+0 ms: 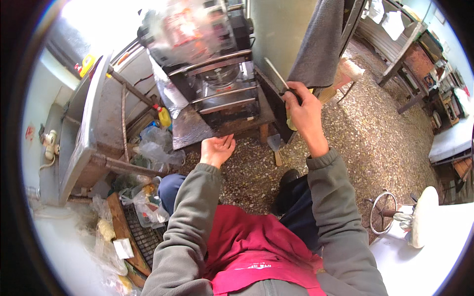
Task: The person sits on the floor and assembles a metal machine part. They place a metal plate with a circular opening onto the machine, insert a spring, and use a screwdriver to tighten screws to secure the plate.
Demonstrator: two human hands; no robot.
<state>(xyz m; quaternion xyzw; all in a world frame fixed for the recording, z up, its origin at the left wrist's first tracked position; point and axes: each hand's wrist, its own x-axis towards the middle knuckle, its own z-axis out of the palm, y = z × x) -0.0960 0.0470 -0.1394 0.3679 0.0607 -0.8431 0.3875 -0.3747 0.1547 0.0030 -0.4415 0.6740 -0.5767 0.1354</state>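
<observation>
My right hand point(305, 114) is closed around a screwdriver point(274, 70), whose thin pale shaft points up and to the left. Most of its handle is hidden in my fingers. My left hand point(217, 150) is palm up with loosely bent fingers and holds nothing. It lies beside the front edge of a low stand point(247, 123). On that stand rests a dark appliance point(224, 91) with metal bars across its front. A clear plastic covering point(185, 32) lies over its upper part. The dark panel point(269, 93) at its right side is close to the screwdriver.
A grey cloth point(316, 47) hangs just above my right hand. On the floor lies a small brush point(275, 148). To the left are a metal-edged table point(81, 143), plastic bags point(160, 148) and a yellow bottle point(164, 117). A round stool point(424, 217) is at the right.
</observation>
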